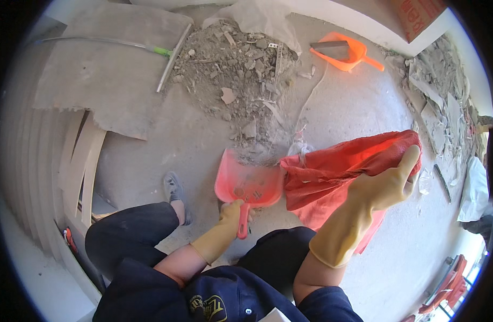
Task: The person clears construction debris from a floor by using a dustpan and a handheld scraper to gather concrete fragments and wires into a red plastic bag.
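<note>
In a yellow rubber glove, my left hand point(231, 217) is wrapped round the short handle of a red dustpan point(268, 194). The dustpan rests low over the floor, its front edge at the foot of a rubble heap point(241, 80); its tray is dusty with little in it. My right hand point(389, 185), gloved the same way, grips the rim of a red woven sack point(332, 172) and raises that side. The sack's mouth gapes beside the dustpan, and its lower part hangs toward the floor by my knee. What lies inside the sack is hidden.
An orange dustpan point(355, 53) lies beyond the heap with a grey flat piece in it. A squeegee point(174, 58) lies on a grey sheet point(115, 64) at far left. Boards point(85, 161) lean at left. More debris point(440, 96) lines the right wall, near a white bag point(475, 190).
</note>
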`<state>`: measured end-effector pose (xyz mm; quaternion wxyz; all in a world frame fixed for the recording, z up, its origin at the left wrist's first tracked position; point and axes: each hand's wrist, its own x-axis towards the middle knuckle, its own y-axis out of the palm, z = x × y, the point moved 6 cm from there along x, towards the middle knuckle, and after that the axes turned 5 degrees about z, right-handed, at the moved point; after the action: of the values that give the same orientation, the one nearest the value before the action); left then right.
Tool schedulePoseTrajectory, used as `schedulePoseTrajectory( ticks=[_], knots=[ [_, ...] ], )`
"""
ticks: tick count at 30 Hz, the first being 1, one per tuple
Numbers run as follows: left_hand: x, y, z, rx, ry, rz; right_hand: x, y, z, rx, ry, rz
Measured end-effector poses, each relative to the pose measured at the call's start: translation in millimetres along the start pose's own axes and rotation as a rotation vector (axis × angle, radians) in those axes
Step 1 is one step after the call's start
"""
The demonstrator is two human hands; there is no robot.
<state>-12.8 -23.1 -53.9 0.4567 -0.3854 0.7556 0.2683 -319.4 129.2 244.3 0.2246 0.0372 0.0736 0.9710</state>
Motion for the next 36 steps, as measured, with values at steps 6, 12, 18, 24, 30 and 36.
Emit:
schedulePoseTrajectory(
  ticks=[6,12,18,24,30,36],
  knots=[
    [95,38,-124,-0.082,0.134,0.216,-8,-13,15,-0.007,-0.04,-0.006],
    [103,42,-128,-0.046,0.047,0.257,2,-33,21,0.094,0.052,-0.123],
    [79,62,-88,-0.011,0.083,0.061,17,-47,23,0.118,0.051,-0.17],
    [181,109,-247,-0.169,0.201,0.208,13,-48,18,0.023,-0.007,-0.081],
    [259,157,-294,-0.352,0.105,0.383,15,-49,15,-0.094,-0.168,0.048],
    [284,158,-275,-0.471,0.04,0.453,5,-22,-28,0.089,0.428,0.164]
  ],
)
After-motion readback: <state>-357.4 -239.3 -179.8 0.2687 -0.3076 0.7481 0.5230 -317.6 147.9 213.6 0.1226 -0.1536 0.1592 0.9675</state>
